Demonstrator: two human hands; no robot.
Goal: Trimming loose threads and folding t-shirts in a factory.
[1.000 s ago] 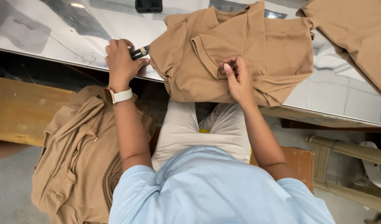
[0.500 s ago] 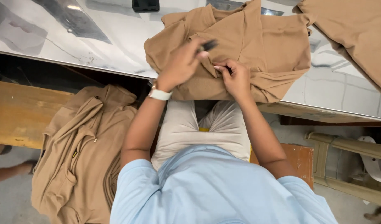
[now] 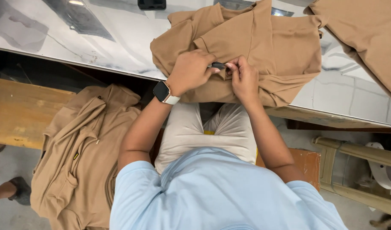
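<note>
Left hand (image 3: 190, 70) has crossed from table edge, gripping small dark tool (image 3: 218, 65) | right hand (image 3: 244, 79) pinches tan garment (image 3: 263, 47) | trimming now underway

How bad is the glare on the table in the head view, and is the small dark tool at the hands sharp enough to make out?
Head view: the shiny table mirrors overhead light, with a bright spot at the top left, but the tan garment is evenly lit. The dark tool between the left hand and right hand is small and mostly covered; its kind is unclear. Little blur.
</note>
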